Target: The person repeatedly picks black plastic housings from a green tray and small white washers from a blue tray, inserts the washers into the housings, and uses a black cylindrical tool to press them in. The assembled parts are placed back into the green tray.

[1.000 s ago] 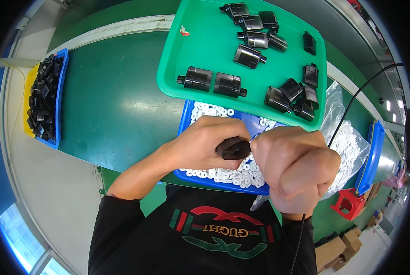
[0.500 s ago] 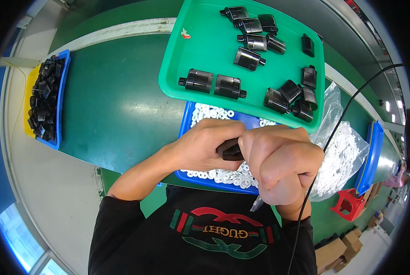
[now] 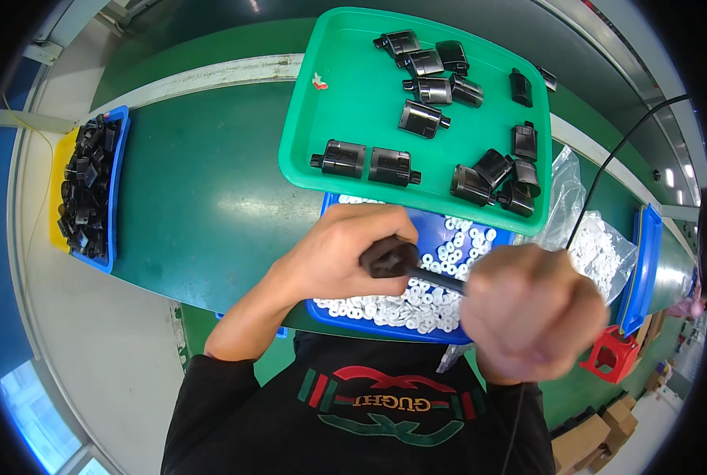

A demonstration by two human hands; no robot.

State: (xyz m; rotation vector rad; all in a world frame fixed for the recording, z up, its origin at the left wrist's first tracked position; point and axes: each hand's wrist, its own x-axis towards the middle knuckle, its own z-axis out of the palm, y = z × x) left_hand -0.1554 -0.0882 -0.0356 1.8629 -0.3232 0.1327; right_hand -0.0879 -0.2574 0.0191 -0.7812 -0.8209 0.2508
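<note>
My left hand point(image 3: 333, 257) grips a small black plastic part point(image 3: 390, 256) above a blue bin point(image 3: 440, 229) full of small white rings point(image 3: 416, 305). My right hand point(image 3: 531, 309) is closed in a fist around a thin dark tool point(image 3: 436, 279) whose tip meets the black part; the hand is blurred. A black cable point(image 3: 606, 170) runs from the right hand up to the right. Beyond the bin lies a green tray point(image 3: 345, 103) with several black parts of the same kind point(image 3: 369, 162).
A blue and yellow bin point(image 3: 88, 190) holds many black parts at the far left on the green table point(image 3: 203, 198). A clear plastic bag of white rings point(image 3: 598, 245), another blue bin point(image 3: 646, 265) and a small red object point(image 3: 606, 356) sit at the right.
My right hand has pulled away to the right from the left hand, exposing the thin tool between them. The left hand keeps the black part in place.
</note>
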